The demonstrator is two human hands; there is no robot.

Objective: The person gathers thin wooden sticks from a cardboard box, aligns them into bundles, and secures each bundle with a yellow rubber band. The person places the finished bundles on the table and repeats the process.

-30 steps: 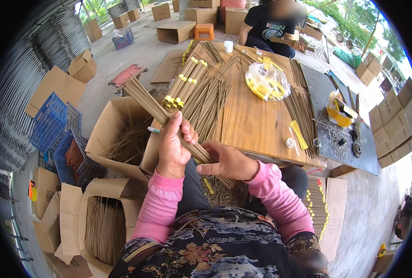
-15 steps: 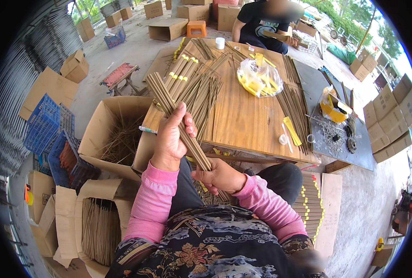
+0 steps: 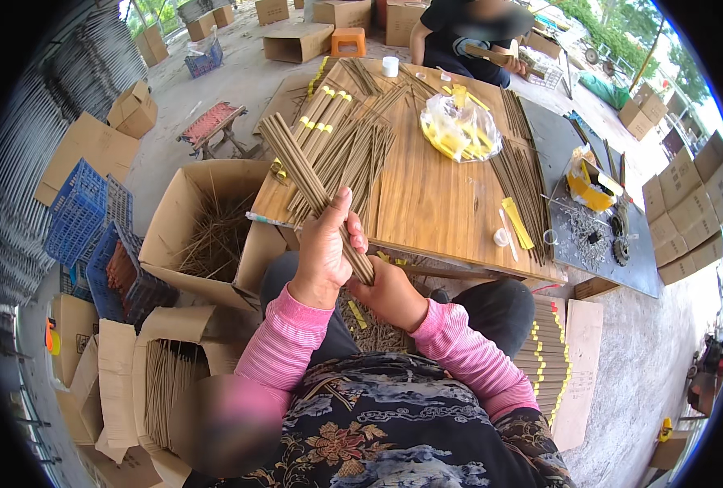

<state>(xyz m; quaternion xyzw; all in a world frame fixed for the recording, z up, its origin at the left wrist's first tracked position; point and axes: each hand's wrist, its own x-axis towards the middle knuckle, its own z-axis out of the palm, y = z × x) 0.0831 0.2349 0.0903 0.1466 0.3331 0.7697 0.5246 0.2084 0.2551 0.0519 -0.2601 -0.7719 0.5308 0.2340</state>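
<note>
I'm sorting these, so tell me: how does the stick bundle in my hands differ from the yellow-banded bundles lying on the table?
The held bundle is gripped by the left hand and right hand, slanting up off the wooden table; the banded bundles lie flat on it. The held bundle shows no band; the banded bundles carry yellow ones. Both are thin brown sticks.

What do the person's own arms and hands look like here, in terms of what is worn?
Both forearms come up from the lower edge in long pink ribbed sleeves with fine horizontal stripes, ending at the wrists. The left hand and right hand are bare: no gloves, and no rings or watch that show. The sleeves join a dark top with a floral print.
</note>
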